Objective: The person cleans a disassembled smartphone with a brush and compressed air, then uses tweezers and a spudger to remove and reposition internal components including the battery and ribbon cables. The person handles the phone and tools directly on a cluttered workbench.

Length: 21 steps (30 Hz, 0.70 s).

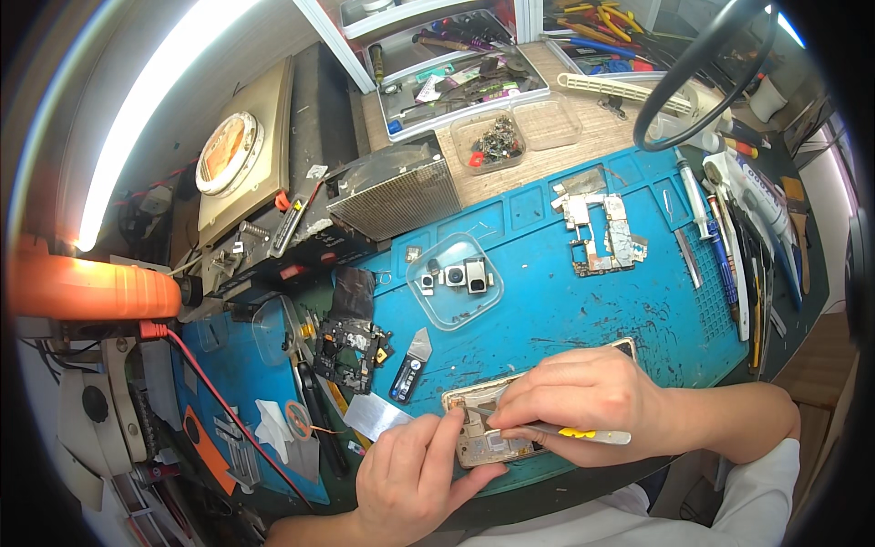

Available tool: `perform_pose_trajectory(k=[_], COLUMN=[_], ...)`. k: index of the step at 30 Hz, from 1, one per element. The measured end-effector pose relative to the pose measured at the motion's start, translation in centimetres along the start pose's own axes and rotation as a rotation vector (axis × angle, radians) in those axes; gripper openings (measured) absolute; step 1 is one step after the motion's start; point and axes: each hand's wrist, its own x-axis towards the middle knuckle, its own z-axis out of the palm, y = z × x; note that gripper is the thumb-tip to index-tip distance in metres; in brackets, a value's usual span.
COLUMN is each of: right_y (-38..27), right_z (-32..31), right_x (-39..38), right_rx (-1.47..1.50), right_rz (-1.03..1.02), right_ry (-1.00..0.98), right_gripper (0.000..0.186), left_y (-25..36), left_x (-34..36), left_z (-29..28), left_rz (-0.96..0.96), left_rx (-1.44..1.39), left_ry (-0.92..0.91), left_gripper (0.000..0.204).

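An opened smartphone frame (493,447) lies on the blue mat near its front edge, its inner side up. My left hand (406,479) steadies its left end, with the index finger on the upper corner and the thumb along the near edge. Over the right part of the frame, my right hand (588,397) grips metal tweezers (592,435) with a yellow mark. Their tip points into the frame's left end, close to my left index finger. The right hand covers much of the frame, and whatever the tip touches is too small to make out.
Beyond the frame sit a clear dish (456,314) of camera modules and a bare circuit board (602,232). A short blade (410,365), black phone parts (351,351) and pliers (301,351) lie left. Syringes and slim tools (720,246) line the right edge.
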Motion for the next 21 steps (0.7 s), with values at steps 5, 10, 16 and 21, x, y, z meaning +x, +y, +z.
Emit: perform_pose_trajectory(k=[5, 10, 16, 21], right_y=[-0.01, 0.03, 0.03, 0.05], right_z=[0.16, 0.21, 0.25, 0.25], right_x=[-0.02, -0.04, -0.06, -0.07], right_rx=[-0.007, -0.019, -0.029, -0.040], right_rz=[-0.009, -0.012, -0.018, -0.025], right_ry=[0.024, 0.032, 0.042, 0.046], right_gripper=[0.022, 0.022, 0.022, 0.022], left_y=[0.10, -0.06, -0.06, -0.04], left_x=[0.00, -0.13, -0.17, -0.18], left_z=[0.05, -0.04, 0.01, -0.02], left_rz=[-0.023, 0.003, 0.003, 0.001], left_rx=[-0.015, -0.002, -0.004, -0.008], left_ry=[-0.011, -0.016, -0.015, -0.015], left_gripper=[0.077, 0.077, 0.077, 0.078])
